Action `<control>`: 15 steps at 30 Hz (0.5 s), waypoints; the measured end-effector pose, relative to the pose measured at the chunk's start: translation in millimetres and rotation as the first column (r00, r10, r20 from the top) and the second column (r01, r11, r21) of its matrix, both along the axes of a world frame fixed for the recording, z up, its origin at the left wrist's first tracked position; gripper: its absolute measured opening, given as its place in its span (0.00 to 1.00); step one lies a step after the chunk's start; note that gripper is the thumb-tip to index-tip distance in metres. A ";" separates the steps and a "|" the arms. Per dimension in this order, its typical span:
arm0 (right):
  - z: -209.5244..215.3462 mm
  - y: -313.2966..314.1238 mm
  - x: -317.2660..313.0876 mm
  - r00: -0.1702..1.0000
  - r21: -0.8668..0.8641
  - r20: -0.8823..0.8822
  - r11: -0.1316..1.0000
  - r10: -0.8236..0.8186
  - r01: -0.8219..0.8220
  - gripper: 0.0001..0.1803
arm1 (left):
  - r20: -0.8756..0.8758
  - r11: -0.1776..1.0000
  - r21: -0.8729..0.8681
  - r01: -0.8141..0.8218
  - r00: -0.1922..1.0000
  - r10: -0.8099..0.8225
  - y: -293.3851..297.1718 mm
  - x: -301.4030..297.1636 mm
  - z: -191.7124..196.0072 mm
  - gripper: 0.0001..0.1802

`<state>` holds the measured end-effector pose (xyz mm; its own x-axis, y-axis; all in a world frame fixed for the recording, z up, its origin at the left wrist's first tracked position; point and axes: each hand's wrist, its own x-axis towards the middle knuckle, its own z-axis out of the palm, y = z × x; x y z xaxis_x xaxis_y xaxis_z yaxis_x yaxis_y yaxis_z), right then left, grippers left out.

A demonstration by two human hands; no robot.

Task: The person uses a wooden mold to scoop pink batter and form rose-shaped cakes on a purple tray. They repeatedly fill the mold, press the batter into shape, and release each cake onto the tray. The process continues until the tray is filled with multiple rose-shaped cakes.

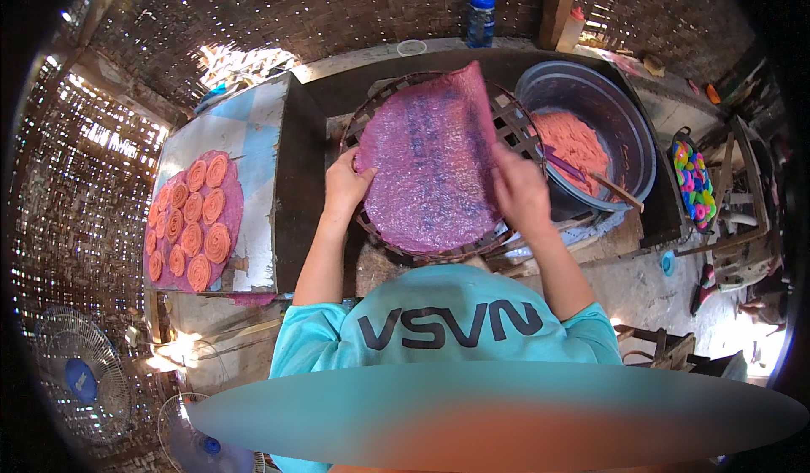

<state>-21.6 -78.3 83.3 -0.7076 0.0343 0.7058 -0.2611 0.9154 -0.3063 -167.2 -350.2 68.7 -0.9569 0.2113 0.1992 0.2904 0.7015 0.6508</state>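
Left hand (pixel 344 188) closed on the left edge of a purple plastic sheet (pixel 430 169), thumb on its upper face; right hand (pixel 521 190) at the sheet's right edge, motion-blurred, so whether its fingers grip cannot be told. Sheet lies over a round woven tray (pixel 525 127), upper right part raised, tray lattice visible around it. Further out: a grey tub (pixel 624 152) of pink-orange paste (pixel 567 138) at right, flat orange coils (pixel 191 239) on a pale board (pixel 253 118) at left; farthest, a blue-capped bottle (pixel 481 26) near the woven wall (pixel 363 9).
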 end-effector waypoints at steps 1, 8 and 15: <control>6.2 12.2 7.1 0.994 -0.041 -0.036 0.994 -0.100 0.099 0.22 | -0.026 1.000 -0.011 -0.007 1.000 0.006 -3.0 1.6 -2.1 0.30; -44.3 103.5 91.3 0.777 0.014 0.546 0.930 -0.314 0.367 0.12 | 0.043 0.999 0.022 -0.034 0.999 0.033 -0.5 -1.9 -5.7 0.33; -139.8 140.0 109.8 0.277 0.591 0.774 0.806 -0.569 0.006 0.50 | -0.196 0.999 -0.045 -0.014 0.981 0.005 -3.6 -11.1 -13.4 0.32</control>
